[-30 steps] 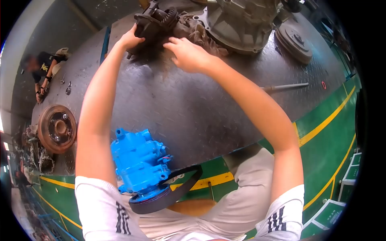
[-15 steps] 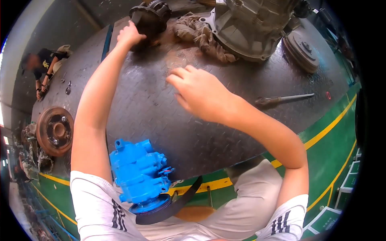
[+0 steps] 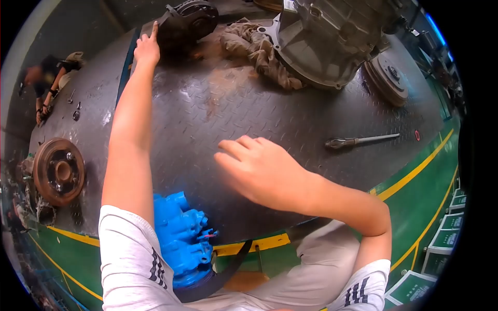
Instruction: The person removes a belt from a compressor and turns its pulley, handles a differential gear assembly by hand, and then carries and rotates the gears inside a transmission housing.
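At the far left of the table my left hand (image 3: 147, 51) reaches out, its index finger stretched up at the left end of a dark, greasy metal part (image 3: 188, 23). Whether the fingertip touches that part, I cannot tell. Nothing is held in this hand. My right hand (image 3: 264, 170), slightly blurred, hovers over the steel tabletop (image 3: 290, 124) with fingers loosely bent and apart, and it holds nothing visible. A bright blue painted compressor-like unit (image 3: 179, 228) is close to my body, partly hidden by my left arm, with a black belt (image 3: 236, 267) at its lower end.
A big gearbox housing (image 3: 332, 41) stands at the back beside a crumpled rag (image 3: 259, 52). To the right are a metal disc (image 3: 386, 78), a screwdriver-like tool (image 3: 360, 140) and a red ring (image 3: 417, 136). A rusty hub (image 3: 59, 171) lies left; a co-worker (image 3: 49, 80) leans in beyond.
My left hand has shifted left along the dark part, its index finger now extended. My right hand has come down nearer my body. The camera view has shifted slightly.
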